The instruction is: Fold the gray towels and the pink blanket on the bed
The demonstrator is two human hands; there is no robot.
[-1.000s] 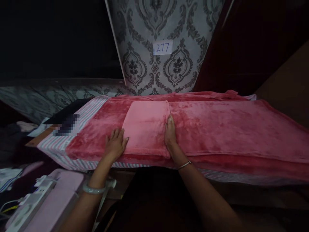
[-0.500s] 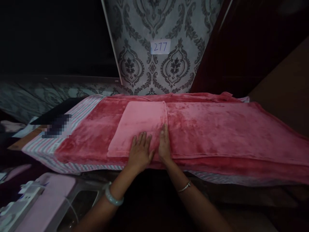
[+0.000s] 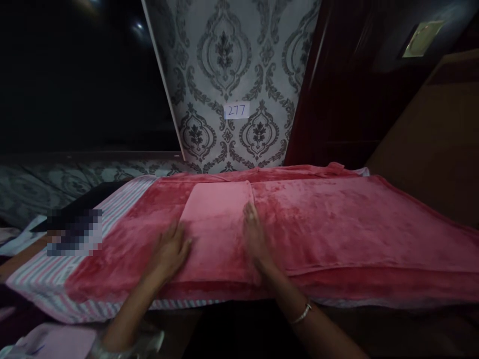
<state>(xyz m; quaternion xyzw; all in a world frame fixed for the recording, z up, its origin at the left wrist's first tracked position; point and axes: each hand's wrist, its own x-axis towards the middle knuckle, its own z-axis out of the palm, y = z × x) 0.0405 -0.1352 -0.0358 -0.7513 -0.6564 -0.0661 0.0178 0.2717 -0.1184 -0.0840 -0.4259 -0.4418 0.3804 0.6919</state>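
Note:
A pink plush blanket [image 3: 348, 219] lies spread along the table, with a lighter pink folded section [image 3: 219, 204] near its middle. My left hand [image 3: 170, 252] is at the left edge of that lighter section, palm down with its fingers outstretched, slightly blurred. On the section's right edge rests my right hand [image 3: 255, 237], turned on its side with the fingers straight. Neither hand grasps the fabric. Darker red plush shows to the left of the fold and along the front.
Under the blanket is a striped cloth [image 3: 41, 294], its left end showing. A pixelated dark patch [image 3: 77, 232] lies on that end. Behind stand a large dark screen [image 3: 82, 80], patterned wallpaper with a paper marked 277 [image 3: 236, 110], and a dark red panel [image 3: 344, 89].
My left hand has slid left from the middle of the lighter section to its left edge. My right hand stays by the right edge. The camera view has tilted up.

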